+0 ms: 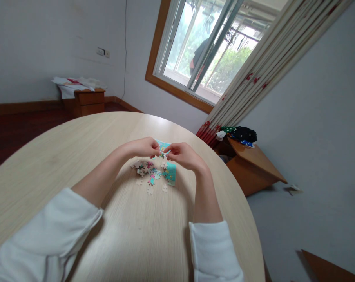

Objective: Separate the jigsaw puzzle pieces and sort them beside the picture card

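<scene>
My left hand (143,147) and my right hand (183,155) meet above the middle of a round pale wooden table (77,156), fingertips pinched together on a small jigsaw piece (163,150). Under them lies a heap of loose puzzle pieces (148,169), pink, white and teal. A partly joined teal section of the puzzle (171,172) lies below my right hand, and another teal part (162,144) shows just beyond the fingers. A few single white pieces (149,191) lie nearer to me. Both forearms are bare, with white sleeves pushed up.
The table's curved edge runs close on the right. Beyond it stands a tilted wooden cabinet (254,164) with dark cloth on top, beside striped curtains (271,58) and a window. A small wooden stand (89,101) with papers sits by the far wall.
</scene>
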### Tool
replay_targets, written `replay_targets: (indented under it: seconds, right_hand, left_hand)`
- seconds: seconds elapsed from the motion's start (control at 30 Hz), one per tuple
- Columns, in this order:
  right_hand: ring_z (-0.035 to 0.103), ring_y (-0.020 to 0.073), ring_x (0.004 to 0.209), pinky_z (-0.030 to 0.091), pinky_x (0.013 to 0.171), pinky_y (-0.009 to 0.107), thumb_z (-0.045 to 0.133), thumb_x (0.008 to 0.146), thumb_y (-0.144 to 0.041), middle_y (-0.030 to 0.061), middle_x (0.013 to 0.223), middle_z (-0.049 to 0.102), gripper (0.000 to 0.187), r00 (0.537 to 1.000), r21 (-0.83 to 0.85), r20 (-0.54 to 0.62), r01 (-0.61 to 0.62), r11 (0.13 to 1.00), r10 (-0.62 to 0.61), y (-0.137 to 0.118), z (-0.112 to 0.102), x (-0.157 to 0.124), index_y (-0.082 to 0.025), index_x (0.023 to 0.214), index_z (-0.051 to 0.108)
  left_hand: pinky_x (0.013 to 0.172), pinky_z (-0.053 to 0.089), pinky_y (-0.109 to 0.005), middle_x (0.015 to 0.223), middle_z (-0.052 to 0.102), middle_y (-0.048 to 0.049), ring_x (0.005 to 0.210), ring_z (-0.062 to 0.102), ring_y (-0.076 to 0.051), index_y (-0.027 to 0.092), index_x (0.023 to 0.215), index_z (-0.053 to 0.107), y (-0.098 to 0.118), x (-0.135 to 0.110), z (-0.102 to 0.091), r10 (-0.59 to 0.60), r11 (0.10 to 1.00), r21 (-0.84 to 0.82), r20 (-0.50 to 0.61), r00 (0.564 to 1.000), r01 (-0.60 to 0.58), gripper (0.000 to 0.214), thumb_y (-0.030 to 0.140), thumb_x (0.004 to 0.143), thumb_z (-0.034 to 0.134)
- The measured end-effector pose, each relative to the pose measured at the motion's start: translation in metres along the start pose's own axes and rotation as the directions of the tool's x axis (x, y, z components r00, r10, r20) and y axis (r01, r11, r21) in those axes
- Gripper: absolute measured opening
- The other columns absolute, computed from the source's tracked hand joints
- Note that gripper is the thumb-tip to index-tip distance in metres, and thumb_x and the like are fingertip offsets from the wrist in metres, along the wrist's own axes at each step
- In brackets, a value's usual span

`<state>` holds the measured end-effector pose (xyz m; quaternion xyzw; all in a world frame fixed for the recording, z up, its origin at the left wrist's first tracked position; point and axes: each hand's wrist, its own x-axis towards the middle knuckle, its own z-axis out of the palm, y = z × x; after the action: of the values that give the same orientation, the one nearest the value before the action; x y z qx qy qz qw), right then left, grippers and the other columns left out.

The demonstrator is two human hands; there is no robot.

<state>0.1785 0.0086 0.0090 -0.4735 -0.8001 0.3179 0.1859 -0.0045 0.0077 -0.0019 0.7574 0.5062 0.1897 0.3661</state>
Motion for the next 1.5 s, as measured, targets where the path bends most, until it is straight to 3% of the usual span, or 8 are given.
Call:
replay_targets:
  seconds: [0.27, 0.4, 0.5, 0.67, 0.87, 1.17, 1.33, 1.5]
  right_hand:
    - [0.053, 0.0084, 0.059, 0.039, 0.055, 0.019, 0.059, 0.077, -0.012, 0.0001, 0.063, 0.061, 0.016, 0.999, -0.088, 0.022, -0.035, 0.995, 0.037, -0.004, -0.001, -0.001, -0.011, 0.090, 0.069]
    - [0.054, 0.0091, 0.062, 0.040, 0.057, 0.020, 0.061, 0.078, -0.014, 0.0025, 0.070, 0.065, 0.014, 0.992, -0.245, 0.046, -0.107, 0.964, 0.122, -0.005, -0.001, -0.001, -0.012, 0.088, 0.070]
    - [0.057, 0.0112, 0.068, 0.041, 0.059, 0.021, 0.065, 0.076, -0.015, 0.0052, 0.082, 0.069, 0.016, 0.969, -0.419, 0.045, -0.202, 0.885, 0.243, -0.001, -0.001, 0.000, -0.013, 0.091, 0.071]
    - [0.064, 0.0170, 0.089, 0.047, 0.069, 0.023, 0.074, 0.070, -0.022, 0.0089, 0.113, 0.066, 0.044, 0.907, -0.571, 0.059, -0.313, 0.759, 0.418, 0.010, 0.001, 0.003, -0.017, 0.113, 0.066]
    - [0.058, 0.0230, 0.113, 0.047, 0.087, 0.026, 0.082, 0.063, -0.032, 0.0128, 0.133, 0.054, 0.071, 0.860, -0.648, 0.097, -0.328, 0.687, 0.502, 0.017, 0.008, 0.006, -0.017, 0.128, 0.056]
    - [0.061, 0.0230, 0.099, 0.047, 0.073, 0.027, 0.085, 0.057, -0.030, 0.0134, 0.121, 0.060, 0.063, 0.857, -0.593, 0.075, -0.373, 0.713, 0.510, 0.018, 0.010, 0.003, -0.015, 0.112, 0.058]
    - [0.062, 0.0191, 0.084, 0.042, 0.058, 0.024, 0.084, 0.058, -0.026, 0.0052, 0.095, 0.066, 0.059, 0.855, -0.543, 0.072, -0.399, 0.739, 0.514, 0.023, 0.009, 0.004, -0.018, 0.108, 0.054]
    - [0.062, 0.0173, 0.081, 0.041, 0.056, 0.022, 0.080, 0.060, -0.017, 0.0050, 0.094, 0.067, 0.048, 0.883, -0.539, 0.007, -0.392, 0.745, 0.469, 0.026, 0.009, 0.006, -0.019, 0.102, 0.058]
  left_hand:
    - [0.054, 0.029, -0.025, 0.056, 0.048, 0.0021, 0.054, 0.039, -0.011, 0.017, 0.057, 0.051, -0.004, 0.002, 0.001, 0.021, 0.998, 0.060, 0.028, 0.999, -0.022, 0.020, 0.030, 0.072, 0.049]
    - [0.053, 0.028, -0.025, 0.054, 0.048, 0.0016, 0.052, 0.039, -0.011, 0.017, 0.056, 0.052, -0.006, 0.004, 0.001, -0.070, 0.970, 0.236, 0.008, 0.998, 0.066, 0.022, 0.029, 0.074, 0.049]
    - [0.053, 0.029, -0.026, 0.055, 0.051, -0.0001, 0.053, 0.042, -0.012, 0.015, 0.061, 0.060, -0.006, 0.003, 0.001, -0.116, 0.918, 0.382, -0.001, 0.993, 0.107, 0.023, 0.028, 0.076, 0.049]
    - [0.056, 0.033, -0.025, 0.078, 0.068, -0.0090, 0.064, 0.053, -0.015, 0.013, 0.083, 0.071, -0.005, 0.001, -0.002, -0.176, 0.850, 0.503, -0.008, 0.984, 0.156, 0.026, 0.026, 0.081, 0.049]
    - [0.058, 0.036, -0.025, 0.093, 0.071, -0.0133, 0.072, 0.059, -0.017, 0.011, 0.093, 0.071, -0.002, 0.000, -0.004, -0.200, 0.831, 0.531, 0.007, 0.980, 0.166, 0.030, 0.027, 0.084, 0.048]
    - [0.058, 0.036, -0.025, 0.075, 0.068, -0.0092, 0.062, 0.053, -0.015, 0.012, 0.077, 0.071, -0.005, 0.000, -0.004, -0.167, 0.870, 0.466, -0.037, 0.985, 0.165, 0.022, 0.027, 0.077, 0.054]
    - [0.058, 0.035, -0.026, 0.074, 0.067, -0.0092, 0.060, 0.052, -0.015, 0.013, 0.074, 0.069, -0.006, 0.001, -0.003, -0.171, 0.878, 0.448, -0.034, 0.985, 0.168, 0.019, 0.025, 0.078, 0.054]
    - [0.059, 0.035, -0.027, 0.076, 0.068, -0.0108, 0.061, 0.053, -0.016, 0.012, 0.075, 0.069, -0.007, 0.002, -0.003, -0.164, 0.878, 0.451, -0.030, 0.986, 0.160, 0.020, 0.025, 0.077, 0.055]
